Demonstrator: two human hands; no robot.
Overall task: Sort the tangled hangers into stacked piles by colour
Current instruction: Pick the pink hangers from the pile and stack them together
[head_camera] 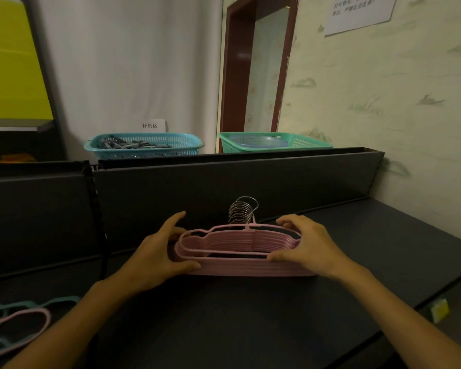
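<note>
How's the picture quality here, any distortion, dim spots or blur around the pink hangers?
Head view: wide-angle bending curves the shelf back panel and doorway; light is dim, the dark shelf swallowing shadows; the pink hanger stack between left hand and right hand is fairly sharp; hangers at the lower left look soft.

- A small white card (153, 125) stands against the curtain (133, 62), just behind the blue basket (144, 145). It reads "补货区" in dark characters.
- A white notice (361, 12) is stuck on the wall (383, 102) at upper right, tilted. It carries several lines of Chinese print, cut off by the frame's top edge and too blurred to read.
- A yellow tag (440, 310) sits on the bench edge at right; no print can be made out on it.
</note>
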